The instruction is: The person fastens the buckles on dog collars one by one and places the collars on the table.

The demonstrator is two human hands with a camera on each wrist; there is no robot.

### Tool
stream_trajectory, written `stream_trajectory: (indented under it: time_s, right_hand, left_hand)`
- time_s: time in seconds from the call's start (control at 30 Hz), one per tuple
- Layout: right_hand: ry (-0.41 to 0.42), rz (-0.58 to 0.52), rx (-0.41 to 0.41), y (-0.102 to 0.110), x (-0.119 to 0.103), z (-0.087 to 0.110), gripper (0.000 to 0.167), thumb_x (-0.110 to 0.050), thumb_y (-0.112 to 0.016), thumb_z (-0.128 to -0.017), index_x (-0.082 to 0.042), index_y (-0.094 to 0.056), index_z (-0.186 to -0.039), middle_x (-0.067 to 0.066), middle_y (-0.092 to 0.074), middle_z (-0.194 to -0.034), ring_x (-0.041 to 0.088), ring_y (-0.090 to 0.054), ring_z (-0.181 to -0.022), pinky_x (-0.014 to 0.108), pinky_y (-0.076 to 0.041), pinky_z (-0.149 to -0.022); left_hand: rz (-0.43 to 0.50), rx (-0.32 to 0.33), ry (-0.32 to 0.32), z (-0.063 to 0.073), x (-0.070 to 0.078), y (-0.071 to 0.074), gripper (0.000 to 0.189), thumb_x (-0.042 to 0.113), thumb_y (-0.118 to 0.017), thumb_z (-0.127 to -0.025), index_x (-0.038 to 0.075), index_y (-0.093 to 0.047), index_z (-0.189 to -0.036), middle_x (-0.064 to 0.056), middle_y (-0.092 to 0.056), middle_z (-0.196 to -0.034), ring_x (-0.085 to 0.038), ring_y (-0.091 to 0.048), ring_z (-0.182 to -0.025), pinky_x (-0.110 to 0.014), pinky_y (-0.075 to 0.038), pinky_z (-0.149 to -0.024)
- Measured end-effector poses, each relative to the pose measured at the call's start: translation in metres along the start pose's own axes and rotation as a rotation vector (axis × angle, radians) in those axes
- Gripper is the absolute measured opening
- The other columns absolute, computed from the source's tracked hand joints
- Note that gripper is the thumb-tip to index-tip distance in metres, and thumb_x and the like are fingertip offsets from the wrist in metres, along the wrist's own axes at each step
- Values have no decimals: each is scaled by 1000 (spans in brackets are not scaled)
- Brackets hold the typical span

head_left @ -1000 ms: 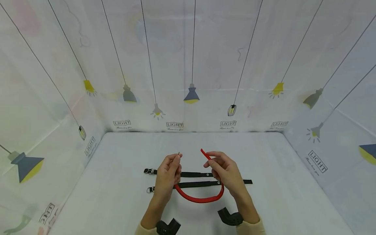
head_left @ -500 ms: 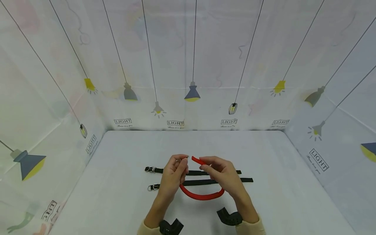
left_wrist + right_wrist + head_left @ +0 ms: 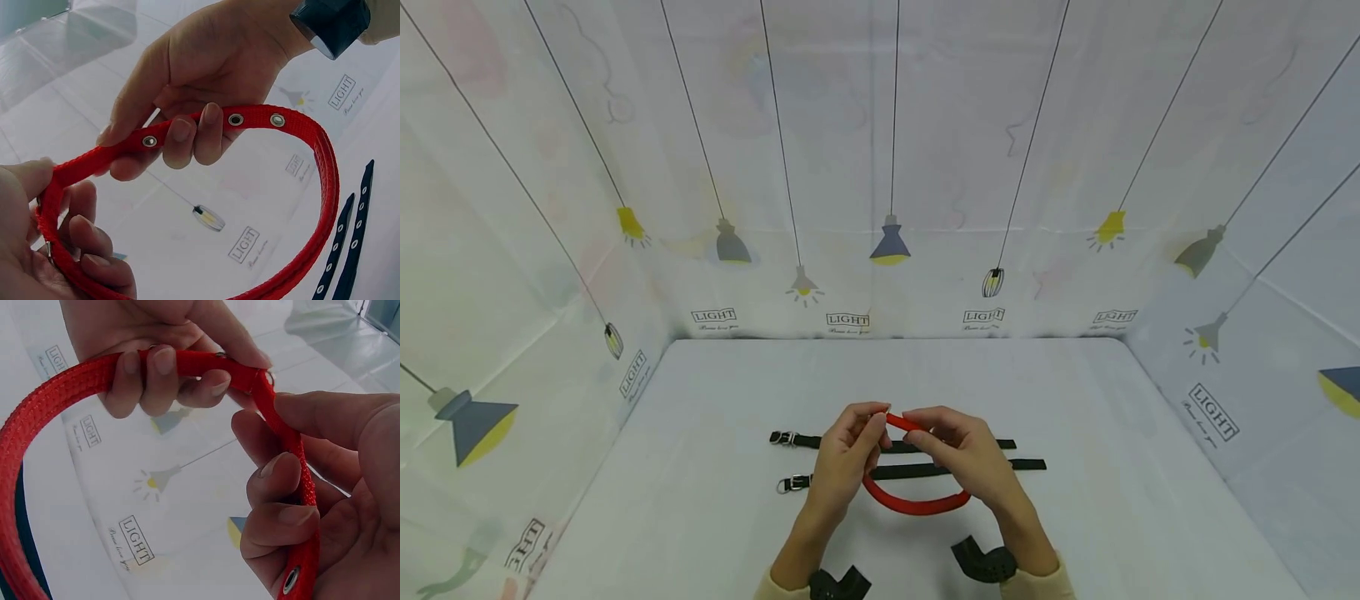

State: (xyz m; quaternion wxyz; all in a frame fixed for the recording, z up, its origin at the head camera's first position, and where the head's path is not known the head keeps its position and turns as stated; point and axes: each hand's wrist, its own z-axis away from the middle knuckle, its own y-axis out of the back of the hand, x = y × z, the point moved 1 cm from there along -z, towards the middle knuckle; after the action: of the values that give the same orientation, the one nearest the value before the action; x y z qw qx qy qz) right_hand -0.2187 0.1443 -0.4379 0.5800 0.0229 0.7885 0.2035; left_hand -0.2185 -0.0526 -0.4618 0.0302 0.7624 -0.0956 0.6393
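Observation:
A red collar (image 3: 917,507) with metal-rimmed holes hangs as a loop between both hands above the table. My left hand (image 3: 841,460) grips its buckle end; only a bit of the metal buckle (image 3: 270,379) shows past the fingertips in the right wrist view. My right hand (image 3: 972,457) pinches the strap's holed end, and in the left wrist view its fingers curl round the strap near an eyelet (image 3: 149,141). The strap's tip meets the buckle at the left thumb. Whether it passes through the frame is hidden by the fingers.
Two black collars (image 3: 913,472) with metal buckles (image 3: 795,482) lie side by side on the white table (image 3: 700,392), beyond the red loop and partly behind the hands. A white curtain (image 3: 820,167) printed with lamps surrounds the table at back and sides.
Both hands have come closer together. The right hand has moved left with the strap's tip, which now touches the buckle end in the left hand; before, a gap lay between them.

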Motion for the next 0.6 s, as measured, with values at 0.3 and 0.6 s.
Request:
stream_trajectory:
  time_s: [0.3,0.6]
  right_hand:
    - [0,-39,7,-1,-3,-1,29,-18,-66,-97,-18,-65,-126,9,-73,-101,8,-53,-64,25,-47,-54]
    - [9,-16,34,-3,-4,0,24,-20,-66,-98,-20,-67,-122,6,-71,-95,12,-54,-63,26,-47,-55]
  left_hand:
    - [-7,4,-33,0,1,2,33,30,-60,-101,14,-62,-129,-12,-64,-88,-10,-50,-65,-18,-44,-58]
    - [51,47,-44,1,3,2,31,24,-65,-99,17,-62,-129,-10,-66,-87,-10,-51,-64,-20,-46,-59]
